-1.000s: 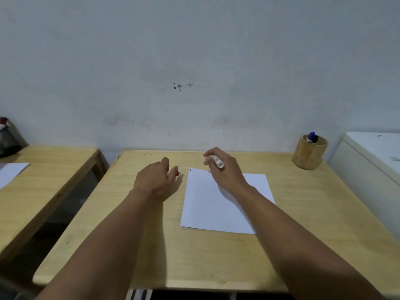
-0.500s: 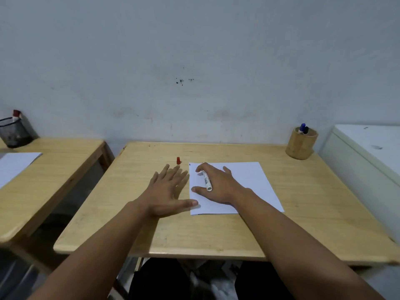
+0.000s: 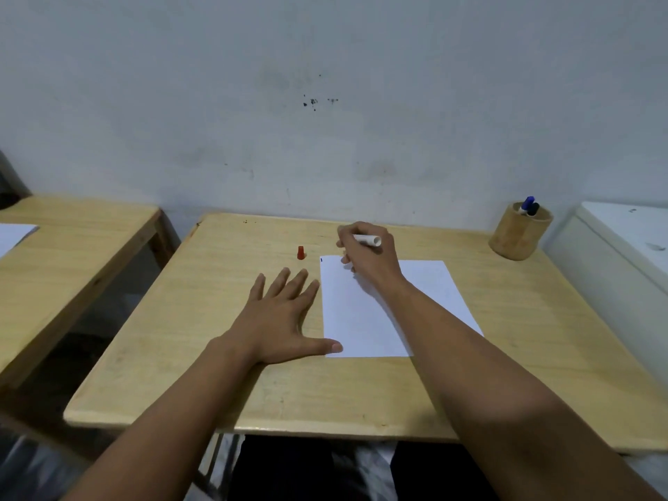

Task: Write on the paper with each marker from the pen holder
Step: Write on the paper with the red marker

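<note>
A white sheet of paper (image 3: 365, 312) lies on the wooden desk (image 3: 224, 374). My right hand (image 3: 368, 258) grips a white marker (image 3: 368, 240) above the paper's far left corner; its tip is hidden under my fingers. A small dark mark sits at that corner. The marker's red cap (image 3: 300, 253) stands on the desk just left of the paper. My left hand (image 3: 280, 320) lies flat, fingers spread, beside the paper's left edge, thumb on its near corner. A round wooden pen holder (image 3: 518, 235) at the far right holds a blue and a black marker.
A second wooden desk (image 3: 65, 254) with a sheet of paper stands to the left across a gap. A white cabinet (image 3: 621, 254) borders the desk on the right. A grey wall rises right behind the desk.
My right hand moved from the paper's left middle up to its far left corner, turning the marker into a writing grip. My left hand stayed flat beside the paper.
</note>
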{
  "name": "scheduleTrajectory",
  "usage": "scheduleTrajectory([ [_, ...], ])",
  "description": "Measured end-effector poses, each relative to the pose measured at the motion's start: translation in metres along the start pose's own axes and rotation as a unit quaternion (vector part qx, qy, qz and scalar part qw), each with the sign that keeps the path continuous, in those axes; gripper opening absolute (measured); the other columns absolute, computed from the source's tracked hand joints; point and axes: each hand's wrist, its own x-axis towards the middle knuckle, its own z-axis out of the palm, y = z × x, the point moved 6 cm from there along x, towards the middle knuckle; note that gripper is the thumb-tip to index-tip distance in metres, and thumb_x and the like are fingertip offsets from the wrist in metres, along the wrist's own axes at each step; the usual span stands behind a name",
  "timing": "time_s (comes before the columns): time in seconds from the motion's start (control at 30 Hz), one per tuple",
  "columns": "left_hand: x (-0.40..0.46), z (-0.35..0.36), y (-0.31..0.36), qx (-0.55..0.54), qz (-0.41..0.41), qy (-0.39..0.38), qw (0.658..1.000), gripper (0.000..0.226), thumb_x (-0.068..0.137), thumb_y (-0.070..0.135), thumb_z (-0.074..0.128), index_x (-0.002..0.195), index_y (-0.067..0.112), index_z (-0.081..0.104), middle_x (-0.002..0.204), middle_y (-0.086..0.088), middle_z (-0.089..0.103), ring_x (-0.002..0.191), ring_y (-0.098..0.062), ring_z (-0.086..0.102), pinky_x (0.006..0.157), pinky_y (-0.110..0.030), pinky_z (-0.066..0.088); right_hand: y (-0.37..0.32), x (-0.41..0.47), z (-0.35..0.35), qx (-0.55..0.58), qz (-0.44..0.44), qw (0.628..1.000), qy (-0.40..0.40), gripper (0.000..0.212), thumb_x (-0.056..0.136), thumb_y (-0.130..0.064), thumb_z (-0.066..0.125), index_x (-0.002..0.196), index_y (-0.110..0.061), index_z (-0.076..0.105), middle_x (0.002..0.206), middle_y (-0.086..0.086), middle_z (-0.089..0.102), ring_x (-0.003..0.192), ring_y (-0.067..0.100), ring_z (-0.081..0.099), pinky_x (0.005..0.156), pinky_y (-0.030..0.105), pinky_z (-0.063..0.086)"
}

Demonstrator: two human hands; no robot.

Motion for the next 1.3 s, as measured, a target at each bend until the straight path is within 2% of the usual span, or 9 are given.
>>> scheduleTrajectory([
  [0.07, 0.0, -0.001, 0.0, 0.0, 0.0, 0.008, 1.0, 0.13, 0.062, 0.107, 0.03, 0.166, 0.033, 0.003, 0.174, 0.007, -0.008, 0.16, -0.017, -0.015, 0.127, -0.056, -0.009, 0.003, 0.007, 0.008, 0.035, 0.04, 0.998, 0.019, 0.029, 0.099, -0.036, 0.069, 0.08, -0.015, 0.075, 0.072, 0.007, 0.073, 0.058, 0.019, 0.063, 0.051, 0.025, 0.047],
  [0.13, -0.001, -0.002, 0.001, -0.002, 0.0, 0.013, 1.0, 0.13, 0.063, 0.106, 0.031, 0.166, 0.031, 0.005, 0.174, 0.007, -0.007, 0.16, -0.017, -0.015, 0.127, -0.056, -0.009, 0.008, 0.012, 0.015, 0.055, 0.06, 0.996, 0.021, 0.027, 0.098, -0.028, 0.067, 0.077, -0.012, 0.07, 0.068, 0.008, 0.07, 0.056, 0.021, 0.06, 0.047, 0.022, 0.042],
  [0.3, -0.004, -0.004, 0.002, -0.014, 0.0, 0.017, 1.0, 0.132, 0.062, 0.105, 0.034, 0.166, 0.029, 0.009, 0.174, 0.007, -0.006, 0.16, -0.015, -0.014, 0.127, -0.056, -0.007, 0.028, 0.013, 0.021, 0.061, 0.082, 0.995, 0.019, 0.026, 0.092, -0.016, 0.07, 0.069, -0.015, 0.061, 0.063, 0.011, 0.07, 0.053, 0.024, 0.066, 0.051, 0.027, 0.048],
  [0.43, -0.004, -0.006, 0.002, -0.036, -0.025, 0.035, 0.998, 0.13, 0.065, 0.104, 0.033, 0.166, 0.026, 0.012, 0.175, 0.004, -0.005, 0.16, -0.017, -0.013, 0.128, -0.053, -0.006, 0.032, 0.014, 0.021, 0.047, 0.077, 0.996, 0.018, 0.025, 0.095, -0.021, 0.073, 0.075, -0.01, 0.063, 0.068, 0.018, 0.071, 0.054, 0.022, 0.066, 0.05, 0.027, 0.051],
  [0.6, -0.005, -0.006, 0.0, -0.026, -0.054, 0.044, 0.997, 0.129, 0.064, 0.106, 0.028, 0.166, 0.027, 0.013, 0.175, 0.002, -0.001, 0.161, -0.021, -0.011, 0.126, -0.058, -0.008, 0.037, 0.017, 0.022, 0.004, 0.054, 0.998, 0.018, 0.036, 0.091, -0.027, 0.074, 0.078, 0.004, 0.062, 0.079, 0.023, 0.078, 0.055, 0.02, 0.07, 0.06, 0.035, 0.059],
  [0.77, -0.005, -0.006, 0.0, -0.014, -0.056, 0.038, 0.998, 0.129, 0.064, 0.106, 0.028, 0.166, 0.028, 0.011, 0.175, 0.002, -0.001, 0.161, -0.021, -0.01, 0.127, -0.058, -0.006, 0.035, 0.015, 0.024, -0.019, 0.037, 0.999, 0.003, 0.031, 0.088, -0.029, 0.07, 0.072, -0.003, 0.064, 0.073, 0.012, 0.079, 0.06, 0.021, 0.074, 0.068, 0.043, 0.065],
  [0.97, -0.005, -0.007, 0.001, -0.012, -0.057, 0.038, 0.998, 0.13, 0.063, 0.106, 0.026, 0.166, 0.028, 0.011, 0.175, 0.002, -0.002, 0.161, -0.021, -0.01, 0.127, -0.058, -0.005, 0.033, 0.014, 0.023, -0.039, 0.026, 0.999, 0.007, 0.032, 0.086, -0.027, 0.069, 0.056, -0.019, 0.061, 0.065, 0.008, 0.076, 0.056, 0.02, 0.072, 0.069, 0.05, 0.067],
  [1.1, -0.005, -0.006, 0.002, -0.015, -0.056, 0.039, 0.998, 0.13, 0.063, 0.106, 0.027, 0.166, 0.028, 0.012, 0.175, 0.002, -0.001, 0.161, -0.021, -0.009, 0.127, -0.058, -0.005, 0.031, 0.012, 0.025, -0.07, 0.017, 0.997, 0.002, 0.028, 0.084, -0.03, 0.069, 0.06, -0.018, 0.063, 0.064, 0.004, 0.075, 0.055, 0.018, 0.072, 0.069, 0.047, 0.066],
  [1.3, -0.004, -0.006, 0.001, -0.013, -0.057, 0.04, 0.998, 0.129, 0.063, 0.105, 0.028, 0.166, 0.028, 0.013, 0.175, 0.002, 0.0, 0.161, -0.021, -0.009, 0.127, -0.058, -0.005, 0.031, 0.013, 0.026, -0.083, 0.009, 0.996, -0.004, 0.027, 0.081, -0.036, 0.067, 0.064, -0.015, 0.066, 0.065, 0.005, 0.076, 0.062, 0.024, 0.077, 0.072, 0.053, 0.067],
])
